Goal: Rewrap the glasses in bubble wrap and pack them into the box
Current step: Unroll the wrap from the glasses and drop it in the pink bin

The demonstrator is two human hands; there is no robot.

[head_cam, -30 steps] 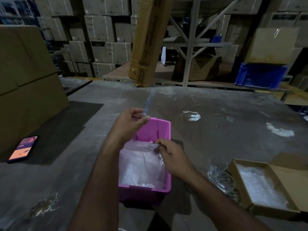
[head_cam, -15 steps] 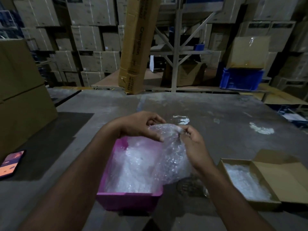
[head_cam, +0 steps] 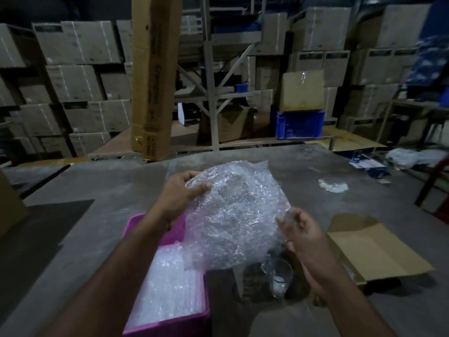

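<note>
Holding a bubble wrap sheet (head_cam: 233, 215) above the pink bin (head_cam: 170, 327), the left hand (head_cam: 179, 198) grips its top edge; the right hand (head_cam: 301, 234) seems to pinch its lower corner. A glass (head_cam: 277, 276) stands on the desk (head_cam: 315, 181) beside the cardboard box (head_cam: 374, 251).

Grey floor (head_cam: 121, 190) (pink bin (head_cam: 170, 329), glass (head_cam: 277, 276), box (head_cam: 374, 251))

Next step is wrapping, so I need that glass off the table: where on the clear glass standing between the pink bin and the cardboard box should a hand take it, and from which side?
Judging by its pose, grip the glass round its side wall, from above and the right: it stands upright, mouth up. The right hand hangs nearest; the bubble wrap sheet overhangs its left.
</note>
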